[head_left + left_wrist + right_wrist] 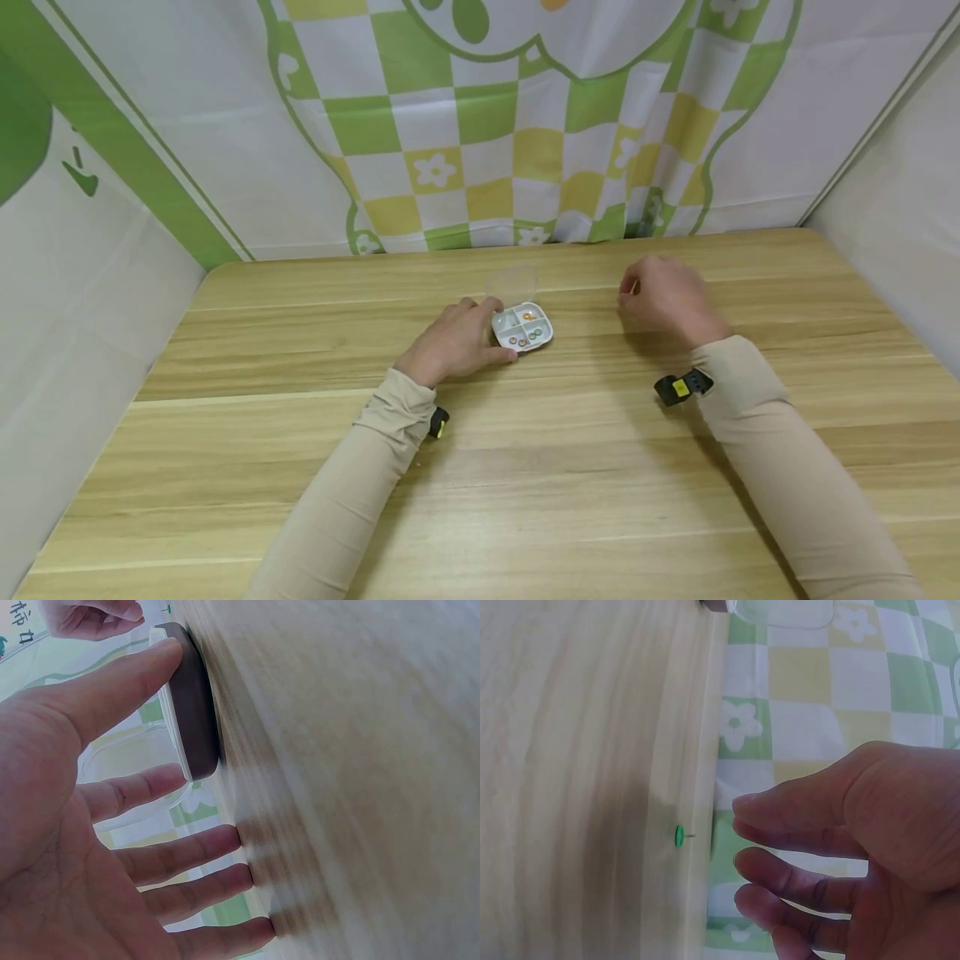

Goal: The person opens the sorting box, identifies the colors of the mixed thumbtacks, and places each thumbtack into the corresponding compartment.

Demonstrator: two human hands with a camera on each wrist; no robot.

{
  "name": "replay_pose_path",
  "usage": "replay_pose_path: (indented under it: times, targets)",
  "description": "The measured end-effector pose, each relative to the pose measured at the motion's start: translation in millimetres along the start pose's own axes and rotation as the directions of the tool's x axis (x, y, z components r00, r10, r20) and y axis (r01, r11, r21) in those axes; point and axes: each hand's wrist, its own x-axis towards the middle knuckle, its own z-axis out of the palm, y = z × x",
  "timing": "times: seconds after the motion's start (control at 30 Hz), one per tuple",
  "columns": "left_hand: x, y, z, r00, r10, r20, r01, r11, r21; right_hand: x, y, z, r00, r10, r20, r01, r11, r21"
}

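Note:
A small box [506,320] with a white four-part tray and a dark brown underside [196,712] stands on the table. Its clear lid [517,285] is tipped open at the back. Small orange pieces [528,317] lie in one compartment, other small round pieces [517,341] in the front ones. My left hand [459,337] holds the box at its left side between thumb and index finger; the other fingertips rest on the table. To the right, my right hand [667,298] hovers, fingers loosely bent, nothing visible in them. Near its fingertips, a green thumbtack [679,836] sits point up on the table.
The wooden table [525,483] ends at the back against a checked green, yellow and white cloth [487,158]. White cloth walls [67,275] rise at both sides. A black camera strap [682,387] is on the right wrist.

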Motion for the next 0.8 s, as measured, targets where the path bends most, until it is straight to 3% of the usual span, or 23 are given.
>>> replay_pose_path:
  times: [0.8]
  targets:
    - [-0.4, -0.2, -0.8, 1.0, 0.008, 0.002, -0.008, 1.0, -0.005, 1.4, 12.7, -0.7, 1.0, 0.019, -0.006, -0.019, 1.0, 0.024]
